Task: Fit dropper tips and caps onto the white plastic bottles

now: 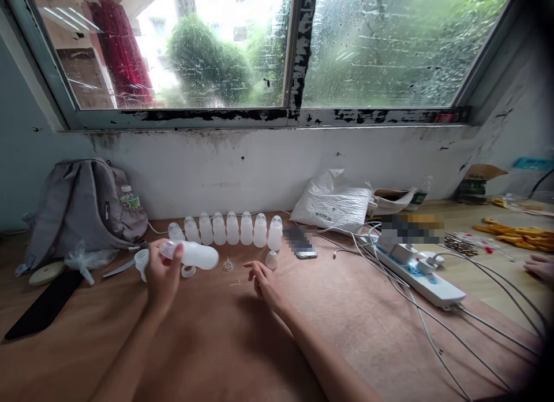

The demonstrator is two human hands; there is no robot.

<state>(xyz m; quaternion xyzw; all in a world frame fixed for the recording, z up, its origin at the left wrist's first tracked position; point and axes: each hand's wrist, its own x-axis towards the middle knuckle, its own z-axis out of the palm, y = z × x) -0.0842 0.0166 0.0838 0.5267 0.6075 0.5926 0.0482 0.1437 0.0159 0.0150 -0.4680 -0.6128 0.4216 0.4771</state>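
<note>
The left hand (162, 275) is holding a translucent plastic bottle (194, 255) above the desk (216, 332), with the bottle lying almost flat and its base pointing to the right. The fingers are closing around the neck end, so most of the body is sticking out free. The right hand (265, 282) is resting near the desk surface with the fingers loosely spread and is holding nothing; it is sitting just beside a small clear cap (228, 265) and another clear dome piece (271, 260). A white ring (188, 271) is lying under the held bottle, and a small white funnel (141, 260) is showing just left of the left hand. Behind them, a row of similar bottles (234, 229) is standing upright along the wall. The bottle is looking light and probably empty, with thin, slightly soft walls that may give under a hard squeeze and a smooth surface that may slip. I am judging that a grip around the middle of the body would be steadier than at the neck.
</note>
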